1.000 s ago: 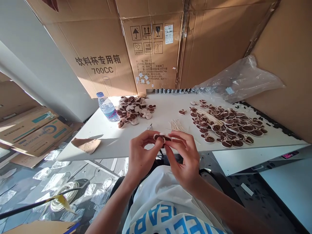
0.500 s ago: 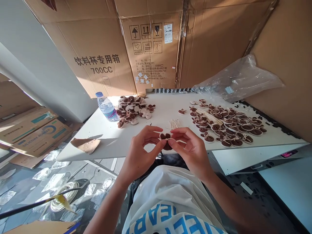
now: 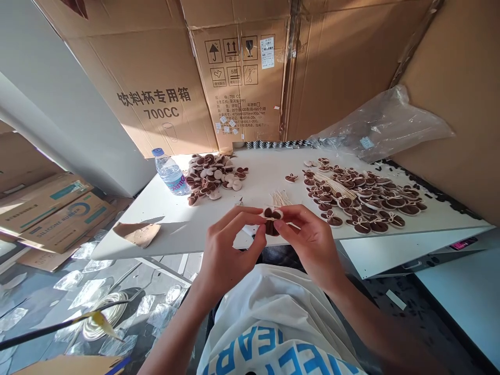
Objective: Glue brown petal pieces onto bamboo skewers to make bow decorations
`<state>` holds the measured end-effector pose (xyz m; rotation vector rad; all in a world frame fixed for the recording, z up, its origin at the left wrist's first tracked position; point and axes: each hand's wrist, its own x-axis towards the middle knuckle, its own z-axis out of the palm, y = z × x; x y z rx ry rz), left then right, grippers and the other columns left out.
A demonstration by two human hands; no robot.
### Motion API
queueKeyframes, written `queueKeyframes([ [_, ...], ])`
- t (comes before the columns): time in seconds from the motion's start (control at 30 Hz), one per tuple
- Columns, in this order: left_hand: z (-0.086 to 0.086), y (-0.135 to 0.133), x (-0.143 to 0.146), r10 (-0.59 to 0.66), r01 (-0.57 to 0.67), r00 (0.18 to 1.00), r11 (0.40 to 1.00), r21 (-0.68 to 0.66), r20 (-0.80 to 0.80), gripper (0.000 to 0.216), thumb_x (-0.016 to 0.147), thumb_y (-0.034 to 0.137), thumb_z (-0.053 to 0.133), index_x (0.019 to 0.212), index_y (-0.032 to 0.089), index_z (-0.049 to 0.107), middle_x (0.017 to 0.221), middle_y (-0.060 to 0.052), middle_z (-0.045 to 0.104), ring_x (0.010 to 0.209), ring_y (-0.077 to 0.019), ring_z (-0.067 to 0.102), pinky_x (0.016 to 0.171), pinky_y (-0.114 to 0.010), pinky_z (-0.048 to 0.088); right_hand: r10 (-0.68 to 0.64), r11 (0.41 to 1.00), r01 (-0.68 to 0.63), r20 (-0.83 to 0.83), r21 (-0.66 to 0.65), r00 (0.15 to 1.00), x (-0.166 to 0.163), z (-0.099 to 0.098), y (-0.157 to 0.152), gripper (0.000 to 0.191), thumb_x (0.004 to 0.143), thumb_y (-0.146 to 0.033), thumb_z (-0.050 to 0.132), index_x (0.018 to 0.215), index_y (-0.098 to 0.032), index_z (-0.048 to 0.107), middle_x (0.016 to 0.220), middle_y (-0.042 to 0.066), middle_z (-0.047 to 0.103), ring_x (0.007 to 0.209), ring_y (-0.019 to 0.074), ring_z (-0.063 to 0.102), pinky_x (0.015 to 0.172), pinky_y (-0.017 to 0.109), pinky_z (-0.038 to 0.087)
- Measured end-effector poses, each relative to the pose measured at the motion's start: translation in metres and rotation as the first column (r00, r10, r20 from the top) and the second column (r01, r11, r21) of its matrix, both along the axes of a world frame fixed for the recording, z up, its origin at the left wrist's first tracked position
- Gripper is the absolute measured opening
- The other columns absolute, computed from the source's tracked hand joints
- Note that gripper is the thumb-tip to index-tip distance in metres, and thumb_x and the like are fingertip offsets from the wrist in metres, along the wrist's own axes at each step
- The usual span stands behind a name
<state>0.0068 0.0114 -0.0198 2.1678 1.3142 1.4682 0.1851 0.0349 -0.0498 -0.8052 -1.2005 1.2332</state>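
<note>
Head view: both hands are up in front of the lower-middle edge of the surface (image 3: 265,169), working on one small brown-and-white piece (image 3: 270,227) with two rounded lobes on top. It's held in the air, mid-frame, just below the loose pale cords (image 3: 281,199). Right hand (image 3: 312,247): thumb and forefinger closed on the right side of the piece, thumb on its front near the thin cord (image 3: 270,219) across the narrow part. Left hand (image 3: 228,247): fingers half curled, tips at the piece's left edge, clear gap between forefinger and thumb; can't tell if it pinches a cord end or just touches.

Step in hand looks like tying or straightening the cord around the narrow part; knot too small to check. Next move probably calls for the right hand to steady the piece while the left gets a fine fingertip grip on the cord end, pulling evenly without skewing the lobes.

Right of frame: big spread of similar pieces (image 3: 375,195), many with bows, a cord bundle (image 3: 336,186) lying among them. One lone piece (image 3: 291,178) left of that spread. Left of centre: mixed heap (image 3: 214,174), brown and white faces, beside a water bottle (image 3: 172,176).
</note>
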Motion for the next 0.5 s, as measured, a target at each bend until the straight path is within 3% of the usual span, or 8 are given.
queueKeyframes([
  [0.17, 0.0048, -0.0019, -0.0002, -0.007, 0.007, 0.999, 1.0, -0.008, 0.031, 0.016, 0.102, 0.016, 0.068, 0.104, 0.025, 0.081, 0.119, -0.007, 0.079, 0.113, -0.0231, 0.075, 0.101, -0.038, 0.058, -0.019, 1.0, 0.019, -0.006, 0.023, 1.0, -0.0008, -0.0036, 0.0008, 0.023, 0.095, -0.041, 0.085, 0.109, -0.024, 0.076, 0.108, 0.006, 0.081, 0.099, 0.0219, 0.079, 0.091, 0.038, 0.067],
  [0.3, 0.0086, -0.0039, -0.0044, -0.171, 0.191, 0.975, 0.972, -0.138, 0.144, 0.024, 0.111, 0.026, 0.057, 0.11, 0.027, 0.081, 0.12, -0.008, 0.078, 0.116, -0.0251, 0.071, 0.102, -0.04, 0.057, -0.043, 0.998, 0.042, 0.026, 0.055, 0.999, -0.0017, -0.0052, 0.0005, 0.021, 0.098, -0.04, 0.082, 0.111, -0.025, 0.075, 0.107, 0.005, 0.08, 0.098, 0.0207, 0.078, 0.088, 0.036, 0.066],
  [0.4, 0.0094, -0.0053, -0.0077, -0.243, 0.284, 0.948, 0.937, -0.202, 0.207, 0.031, 0.115, 0.032, 0.05, 0.108, 0.026, 0.08, 0.106, -0.007, 0.078, 0.103, -0.0245, 0.072, 0.094, -0.039, 0.057, -0.082, 0.994, 0.076, 0.065, 0.084, 0.995, -0.0015, -0.0055, 0.0004, 0.019, 0.099, -0.039, 0.081, 0.111, -0.025, 0.076, 0.11, 0.006, 0.081, 0.102, 0.0214, 0.077, 0.09, 0.036, 0.065],
  [0.5, 0.0095, -0.0061, -0.0082, -0.188, 0.212, 0.971, 0.963, -0.164, 0.149, 0.018, 0.11, 0.03, 0.061, 0.106, 0.024, 0.077, 0.093, -0.004, 0.076, 0.087, -0.0202, 0.069, 0.082, -0.035, 0.055, -0.134, 0.982, 0.118, 0.101, 0.144, 0.986, -0.0008, -0.0067, 0.0007, 0.017, 0.101, -0.038, 0.079, 0.112, -0.026, 0.076, 0.11, 0.006, 0.08, 0.105, 0.0224, 0.077, 0.092, 0.037, 0.065],
])
